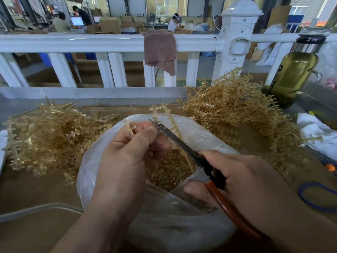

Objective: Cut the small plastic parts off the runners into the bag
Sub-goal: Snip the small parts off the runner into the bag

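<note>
amber plastic, a single runner [172, 121] with small parts along its branches, is held upright over the open mouth of the bag [102, 172]. it is pinched near its lower end by the left hand [127, 148], whose thumb and curled fingers are closed round the stem. the scissors [175, 136] are gripped by the right hand [237, 176], with the fingers wrapped round the reddish-brown handles; the dark blades are pointed up and to the left, with the tip just beside the runner near the left fingertips. how far the blades are parted cannot be told.

inside the clear bag, a heap of small cut parts [167, 168] of the same amber colour is seen below the hands. the bag is set on a brown table [36, 189], between two heaps: a pile of runners [49, 132] to the left and a taller pile [233, 103] to the right, behind the scissors. a blue rubber band [313, 198] and a white cloth [317, 132] are laid at the right edge. a bottle [291, 73] of yellowish liquid is stood at the far right corner, by a white railing [73, 42] over which a brownish towel [160, 50] is draped. beyond it, cardboard boxes and seated people are visible.
</note>
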`<action>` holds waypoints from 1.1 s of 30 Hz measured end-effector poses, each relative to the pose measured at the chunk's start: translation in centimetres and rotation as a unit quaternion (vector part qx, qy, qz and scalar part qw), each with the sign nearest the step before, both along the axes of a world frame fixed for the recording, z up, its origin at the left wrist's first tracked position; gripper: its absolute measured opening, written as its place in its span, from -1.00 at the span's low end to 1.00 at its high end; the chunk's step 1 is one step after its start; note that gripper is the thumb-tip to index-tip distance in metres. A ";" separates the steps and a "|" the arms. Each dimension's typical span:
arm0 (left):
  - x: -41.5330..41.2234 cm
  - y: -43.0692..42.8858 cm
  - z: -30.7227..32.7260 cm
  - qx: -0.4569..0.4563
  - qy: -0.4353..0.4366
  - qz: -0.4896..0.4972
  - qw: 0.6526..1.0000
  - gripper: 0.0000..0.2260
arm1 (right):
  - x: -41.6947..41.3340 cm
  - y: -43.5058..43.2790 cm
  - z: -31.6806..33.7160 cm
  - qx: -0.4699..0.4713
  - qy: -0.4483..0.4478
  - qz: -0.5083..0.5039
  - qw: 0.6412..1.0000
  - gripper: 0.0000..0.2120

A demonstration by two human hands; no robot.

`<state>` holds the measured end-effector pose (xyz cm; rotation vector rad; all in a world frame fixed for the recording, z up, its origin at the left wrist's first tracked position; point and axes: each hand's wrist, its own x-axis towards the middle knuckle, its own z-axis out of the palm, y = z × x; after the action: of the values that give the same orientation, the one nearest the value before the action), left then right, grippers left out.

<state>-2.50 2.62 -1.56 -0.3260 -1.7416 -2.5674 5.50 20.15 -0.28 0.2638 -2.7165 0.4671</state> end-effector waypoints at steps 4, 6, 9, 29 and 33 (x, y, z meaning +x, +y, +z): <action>-0.3 -0.5 0.1 -0.067 0.035 0.030 0.997 -0.92 | -0.2 0.8 0.2 0.010 -0.018 0.005 1.000 -0.35; -0.4 -0.6 0.0 -0.082 0.046 0.027 0.995 -0.95 | -0.2 1.0 0.2 0.023 -0.020 0.004 1.000 -0.35; -0.5 -0.6 -0.1 -0.089 0.046 0.028 0.995 -0.92 | -0.2 0.6 -0.2 0.022 0.003 0.003 1.000 -0.38; 0.3 0.8 -0.4 0.099 -0.089 -0.012 0.991 -0.94 | 0.2 -1.0 -0.5 0.012 0.028 -0.012 0.999 -0.34; 0.4 1.0 -0.4 0.103 -0.085 -0.014 0.991 -0.93 | 0.1 -0.7 -0.6 0.015 0.037 -0.005 0.999 -0.34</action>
<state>-2.11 3.62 -2.00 -0.1285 -1.5067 -2.8379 5.63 19.40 -0.87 0.2696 -2.6525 0.4070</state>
